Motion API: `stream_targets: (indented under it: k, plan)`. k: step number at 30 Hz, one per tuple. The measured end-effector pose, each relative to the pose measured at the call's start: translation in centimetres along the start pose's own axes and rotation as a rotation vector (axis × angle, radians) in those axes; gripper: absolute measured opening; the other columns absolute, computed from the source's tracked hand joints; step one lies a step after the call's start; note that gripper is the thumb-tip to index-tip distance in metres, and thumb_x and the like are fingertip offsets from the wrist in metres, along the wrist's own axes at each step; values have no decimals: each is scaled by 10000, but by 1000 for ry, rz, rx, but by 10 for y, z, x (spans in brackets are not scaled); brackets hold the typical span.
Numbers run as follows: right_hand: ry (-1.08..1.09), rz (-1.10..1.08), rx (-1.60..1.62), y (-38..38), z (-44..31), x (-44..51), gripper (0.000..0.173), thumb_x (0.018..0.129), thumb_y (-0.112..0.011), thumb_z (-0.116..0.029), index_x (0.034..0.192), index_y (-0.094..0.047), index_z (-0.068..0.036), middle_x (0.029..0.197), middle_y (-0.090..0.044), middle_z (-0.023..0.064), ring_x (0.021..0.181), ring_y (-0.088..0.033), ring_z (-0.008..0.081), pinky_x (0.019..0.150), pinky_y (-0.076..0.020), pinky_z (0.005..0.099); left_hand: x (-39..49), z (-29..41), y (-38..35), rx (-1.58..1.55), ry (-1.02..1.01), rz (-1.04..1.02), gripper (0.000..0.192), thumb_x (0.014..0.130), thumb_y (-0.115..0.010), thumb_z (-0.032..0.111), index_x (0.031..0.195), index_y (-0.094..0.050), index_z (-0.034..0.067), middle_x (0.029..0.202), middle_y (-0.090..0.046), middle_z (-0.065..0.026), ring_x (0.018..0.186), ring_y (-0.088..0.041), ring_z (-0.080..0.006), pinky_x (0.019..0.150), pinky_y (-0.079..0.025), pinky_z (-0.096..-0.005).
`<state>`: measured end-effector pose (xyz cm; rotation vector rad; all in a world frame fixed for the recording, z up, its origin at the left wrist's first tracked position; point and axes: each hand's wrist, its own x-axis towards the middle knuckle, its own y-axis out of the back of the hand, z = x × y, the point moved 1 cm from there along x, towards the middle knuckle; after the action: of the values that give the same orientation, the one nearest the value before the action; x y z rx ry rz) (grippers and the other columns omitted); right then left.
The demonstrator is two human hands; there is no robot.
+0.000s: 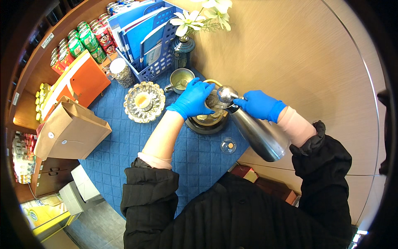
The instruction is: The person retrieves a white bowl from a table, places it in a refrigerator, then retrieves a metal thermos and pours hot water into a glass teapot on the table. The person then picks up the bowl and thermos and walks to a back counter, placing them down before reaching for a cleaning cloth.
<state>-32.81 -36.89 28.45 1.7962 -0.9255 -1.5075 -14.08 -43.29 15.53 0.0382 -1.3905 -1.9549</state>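
Observation:
My right hand (259,105), in a blue glove, grips the upper part of a stainless steel thermal carafe (259,133). The carafe is tilted, its spout end over the mouth of a glass teapot (209,119). Round the teapot's left rim curves my left hand (195,99), also blue-gloved, hiding part of the pot. The teapot sits on a round black base (206,130). Just behind my left hand stands a metal cup (181,74) with a spoon in it. A small glass lid with a tan knob (228,145) lies on the blue quilted cloth (196,158).
A scalloped glass dish (130,107) holds an orange candle. Behind it are a glass mug (122,73), a blue file holder (152,70) and a flower vase (182,51). Paper bags (77,130) and shelved drink cans (88,39) line the left. A wooden panel (289,56) borders the right.

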Motion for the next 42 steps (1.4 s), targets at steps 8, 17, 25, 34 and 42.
stream_targets:
  k: [8, 17, 25, 34, 42]
  plan:
    - [-6, -9, -6, 0, -2, 0, 530, 926, -399, -449, 918, -643, 21, 864, -626, 263, 811, -615, 404, 731, -492, 432, 0, 0, 0, -17, 12, -9, 749, 646, -743, 447, 1227, -508, 37, 1123, -569, -178, 1101, -525, -298, 1068, -265, -473]
    - [-30, -15, 0, 0, -2, -1, 517, 919, -421, -446, 923, -648, 18, 870, -633, 261, 809, -620, 399, 726, -493, 426, -3, 4, 1, 29, 34, -21, 747, 634, -748, 449, 1225, -517, 57, 1109, -580, -158, 1084, -536, -282, 1062, -267, -476]
    - [-44, -35, 8, 1, -3, -1, 546, 919, -419, -475, 913, -650, 20, 852, -633, 259, 786, -624, 385, 719, -493, 423, -3, 4, 2, 39, 4, 2, 748, 641, -748, 440, 1242, -512, 63, 1132, -578, -155, 1094, -536, -275, 1079, -253, -462]
    - [-74, -60, 27, 6, -10, -4, 565, 924, -406, -488, 901, -646, 22, 847, -630, 257, 788, -620, 385, 727, -491, 425, -2, 5, 3, 12, 25, -14, 801, 636, -756, 435, 1281, -481, 47, 1156, -571, -158, 1114, -530, -276, 1091, -237, -459]
    - [-38, -29, 16, 1, -3, 1, 559, 933, -406, -484, 879, -643, 20, 776, -621, 232, 703, -613, 343, 668, -491, 412, -3, 5, 4, 24, 30, 2, 831, 629, -762, 440, 1303, -464, 54, 1161, -572, -156, 1102, -538, -268, 1092, -234, -466]
